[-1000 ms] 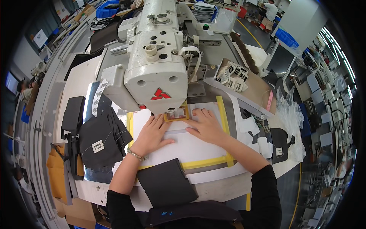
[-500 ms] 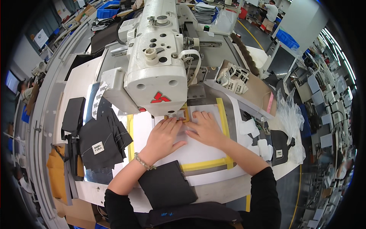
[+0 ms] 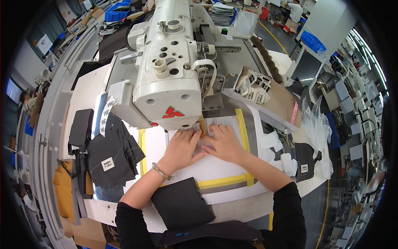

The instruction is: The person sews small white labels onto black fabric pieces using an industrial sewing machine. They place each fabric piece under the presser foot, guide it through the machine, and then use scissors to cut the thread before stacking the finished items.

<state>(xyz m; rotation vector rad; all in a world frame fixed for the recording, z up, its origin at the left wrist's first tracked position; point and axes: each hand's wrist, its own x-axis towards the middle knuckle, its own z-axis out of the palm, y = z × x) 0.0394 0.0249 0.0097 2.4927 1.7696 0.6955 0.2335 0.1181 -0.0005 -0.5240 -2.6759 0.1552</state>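
A large white sewing machine [image 3: 166, 93] stands over a white sheet [image 3: 182, 176] edged with yellow tape. Just in front of the machine's head, my left hand [image 3: 181, 151] lies flat on the sheet, fingers stretched toward the needle area. My right hand [image 3: 224, 143] rests on its right, palm down with fingers spread. Between the fingertips of both hands is a small brass-coloured frame [image 3: 202, 126], partly covered by the machine head. What lies under my fingers is hidden. A folded dark fabric piece [image 3: 182, 203] sits at the table's near edge, below my left forearm.
Dark fabric pieces [image 3: 118, 153], one with a pale label, are stacked on the left. A cardboard tray [image 3: 277, 106] of printed labels stands on the right. Beside it are white scraps [image 3: 271, 140], another dark piece [image 3: 304, 159] and clear plastic bags [image 3: 317, 130].
My view has shifted slightly, so the machine head appears lower and a little further left. It covers more of the brass-coloured frame. Both hands stay nearly in place on the sheet.
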